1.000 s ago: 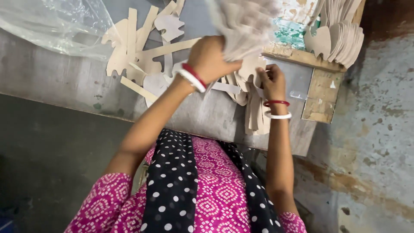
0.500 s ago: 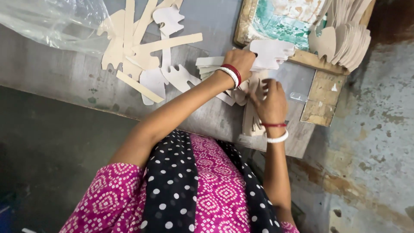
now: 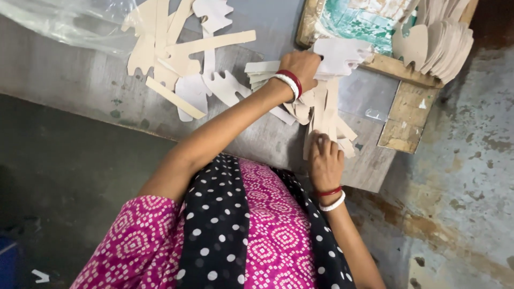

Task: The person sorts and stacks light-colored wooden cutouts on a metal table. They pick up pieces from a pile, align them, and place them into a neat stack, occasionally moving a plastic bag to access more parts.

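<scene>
My left hand (image 3: 301, 67) reaches across the grey table (image 3: 80, 80) and grips a pale, flat cut-out piece (image 3: 342, 55) at the edge of a wooden-framed board (image 3: 399, 69). Just under that wrist sits a small stack of similar pale pieces (image 3: 261, 72). Closer to my body, my right hand (image 3: 323, 160) has its fingers curled on the near ends of a bundle of beige strips and cut-outs (image 3: 324, 109) lying on the table. Both wrists carry red and white bangles.
More beige cut-outs and long strips (image 3: 176, 48) are scattered at the far left, next to a clear plastic bag (image 3: 59, 21). A fanned stack of shaped pieces (image 3: 439, 43) leans on the board's right side. The rough floor (image 3: 460, 187) lies to the right.
My left hand, raised near the camera with a pale piece a second ago, has dropped to the board's edge. My right hand slid toward my body along the beige bundle.
</scene>
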